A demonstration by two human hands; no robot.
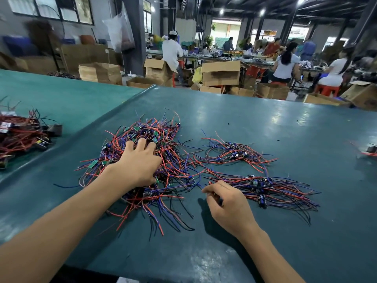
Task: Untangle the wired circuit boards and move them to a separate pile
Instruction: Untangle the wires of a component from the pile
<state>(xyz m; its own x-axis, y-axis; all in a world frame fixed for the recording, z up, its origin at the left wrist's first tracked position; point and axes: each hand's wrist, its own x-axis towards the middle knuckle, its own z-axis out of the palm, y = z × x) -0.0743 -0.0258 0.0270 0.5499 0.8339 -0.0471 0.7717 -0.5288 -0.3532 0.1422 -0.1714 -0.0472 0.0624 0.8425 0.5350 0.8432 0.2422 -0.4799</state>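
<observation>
Your left hand presses with spread fingers on the tangled pile, likely pinning it to the desk. Your right hand, fingers curled, pinches a wire, apparently drawing it toward the sorted pile.

I see the left hand pressing spread fingers into the big tangled pile on the green table, while the right hand curls beside it, pinching a blue wire near the nearer sorted pile.
</observation>
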